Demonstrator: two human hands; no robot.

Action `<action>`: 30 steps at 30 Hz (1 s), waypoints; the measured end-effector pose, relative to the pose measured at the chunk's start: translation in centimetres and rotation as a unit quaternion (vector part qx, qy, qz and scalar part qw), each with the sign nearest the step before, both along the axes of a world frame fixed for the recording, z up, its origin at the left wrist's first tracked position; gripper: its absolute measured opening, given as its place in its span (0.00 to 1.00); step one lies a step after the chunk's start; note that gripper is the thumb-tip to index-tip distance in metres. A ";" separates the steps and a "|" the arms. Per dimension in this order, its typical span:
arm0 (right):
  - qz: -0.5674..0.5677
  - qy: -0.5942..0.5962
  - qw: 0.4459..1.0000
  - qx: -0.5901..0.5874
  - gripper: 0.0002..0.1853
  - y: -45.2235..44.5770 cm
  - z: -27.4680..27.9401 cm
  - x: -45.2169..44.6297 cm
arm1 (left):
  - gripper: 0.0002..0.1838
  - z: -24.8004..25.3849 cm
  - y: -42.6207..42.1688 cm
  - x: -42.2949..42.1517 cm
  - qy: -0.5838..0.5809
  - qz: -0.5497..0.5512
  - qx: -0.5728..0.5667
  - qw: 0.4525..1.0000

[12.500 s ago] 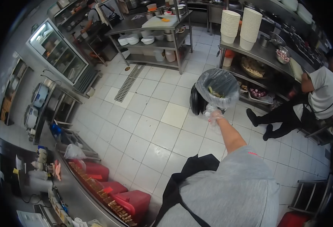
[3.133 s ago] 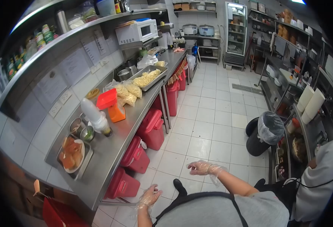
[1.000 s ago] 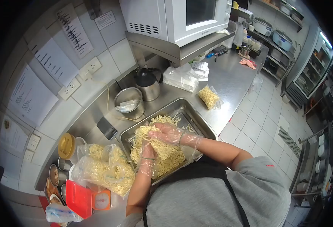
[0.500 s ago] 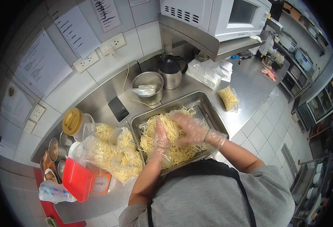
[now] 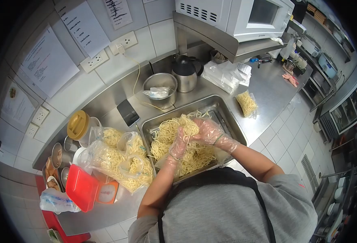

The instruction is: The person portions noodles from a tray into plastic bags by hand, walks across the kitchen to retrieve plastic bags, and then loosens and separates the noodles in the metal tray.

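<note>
Yellow noodles (image 5: 196,157) lie heaped in a deep metal tray (image 5: 232,117) on the steel counter. My left hand (image 5: 180,145) and my right hand (image 5: 209,130), both in clear plastic gloves, meet over the heap with a clump of noodles between them. The fingers of both hands are curled round the clump. Left of the tray lie clear bags of noodles (image 5: 134,172), and one small bag of noodles (image 5: 247,104) sits on the counter to its right.
Behind the tray stand a metal bowl (image 5: 160,86) and a steel jug (image 5: 184,77), with a phone (image 5: 128,112) at the left. A red container (image 5: 82,188) rests by an orange scale (image 5: 107,192). The microwave (image 5: 259,18) stands on a raised shelf.
Both hands, apart over the noodles half a second ago, have come together round a clump. Earlier frames show the view away from the counter, with one hand near a lined bin.
</note>
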State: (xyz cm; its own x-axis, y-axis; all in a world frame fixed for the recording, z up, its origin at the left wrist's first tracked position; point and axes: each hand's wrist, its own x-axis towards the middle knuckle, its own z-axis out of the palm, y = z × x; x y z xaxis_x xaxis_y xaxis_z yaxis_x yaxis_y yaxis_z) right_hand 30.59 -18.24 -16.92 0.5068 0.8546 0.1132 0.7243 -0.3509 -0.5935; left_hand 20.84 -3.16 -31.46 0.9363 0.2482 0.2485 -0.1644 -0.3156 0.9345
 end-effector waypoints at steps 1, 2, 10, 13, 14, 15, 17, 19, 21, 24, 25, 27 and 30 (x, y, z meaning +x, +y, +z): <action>0.002 -0.041 0.999 -0.017 0.35 0.0 -0.2 0.0 | 0.32 0.8 0.3 -0.3 -0.003 -0.038 -0.010 0.999; 0.005 -0.013 1.000 -0.020 0.34 0.0 -0.4 0.0 | 0.31 1.6 0.7 -0.6 -0.004 -0.076 -0.020 0.997; 0.032 0.035 0.993 0.112 0.23 -0.7 -5.8 1.0 | 0.38 7.3 -1.3 -1.3 -0.057 -0.099 -0.311 0.943; -0.015 0.126 0.986 0.107 0.20 -1.2 -3.4 1.0 | 0.40 8.3 -1.3 -1.5 -0.056 -0.100 -0.337 0.934; -0.059 0.200 0.973 0.094 0.20 -1.2 -2.1 0.7 | 0.39 8.5 -1.5 -1.5 -0.062 -0.098 -0.381 0.917; -0.103 0.273 0.953 0.080 0.21 -0.9 -0.7 0.4 | 0.39 8.8 -1.8 -1.4 -0.069 -0.095 -0.424 0.898; -0.113 0.338 0.929 0.095 0.23 -0.3 -0.4 0.2 | 0.40 8.5 -2.2 -1.3 -0.034 -0.074 -0.426 0.901; -0.047 0.326 0.932 0.151 0.25 0.2 -1.5 0.4 | 0.41 7.0 -2.6 -1.5 0.048 -0.040 -0.341 0.938; -0.008 0.204 0.974 0.101 0.29 -0.1 0.0 -0.8 | 0.37 6.8 -2.3 -1.5 0.053 -0.004 -0.330 0.943; 0.064 0.035 0.996 0.053 0.33 -0.8 -0.2 -0.3 | 0.30 6.2 -2.4 -1.3 -0.007 0.079 -0.286 0.955; 0.057 0.080 0.992 0.075 0.30 -0.9 -0.8 0.1 | 0.28 5.8 -2.0 -1.3 -0.015 0.093 -0.249 0.964; 0.042 0.167 0.978 0.120 0.26 -0.9 -1.4 0.7 | 0.23 5.0 -1.1 -0.8 -0.032 0.119 -0.174 0.977; -0.069 0.217 0.973 0.047 0.19 -1.7 1.3 1.4 | 0.17 5.2 -0.5 -0.6 -0.040 0.131 -0.160 0.978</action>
